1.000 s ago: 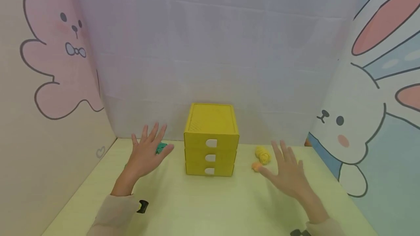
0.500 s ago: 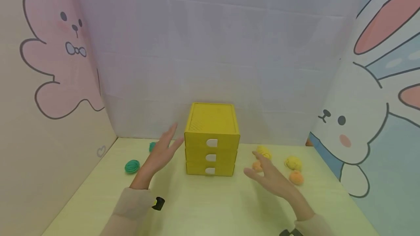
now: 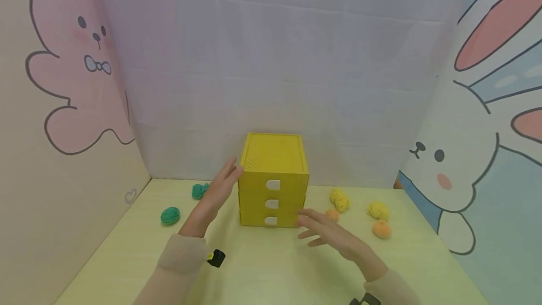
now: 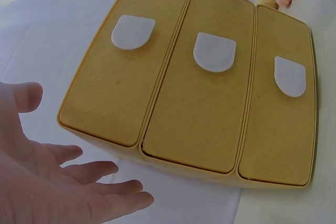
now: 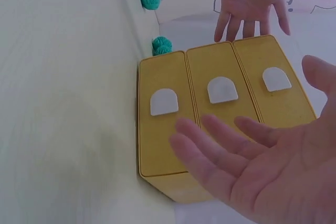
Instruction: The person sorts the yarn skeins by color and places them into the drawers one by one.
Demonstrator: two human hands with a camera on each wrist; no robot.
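A yellow drawer box (image 3: 275,154) with three stacked drawers stands at the back middle of the table, every drawer closed. White tabs mark the drawer fronts, such as the top tab (image 3: 273,184). My left hand (image 3: 215,197) is raised at the box's left side, fingers extended and holding nothing; in the left wrist view the same hand (image 4: 79,182) has its fingers apart below the box's edge. My right hand (image 3: 332,235) hovers before the box's lower right corner, fingers loosely bent. In the right wrist view this hand (image 5: 278,166) overlaps the drawer fronts, its palm bare.
Left of the box lie two teal yarn balls, one nearer (image 3: 170,216) and one farther (image 3: 199,191). On the right are two yellow yarn balls (image 3: 339,200) (image 3: 378,210) and two orange ones (image 3: 332,215) (image 3: 382,229). A white cloth wall (image 3: 271,60) rises behind the box.
Both hands have moved inward toward the box, the left to its left side and the right to its lower right front. The box and yarn balls have stayed put.
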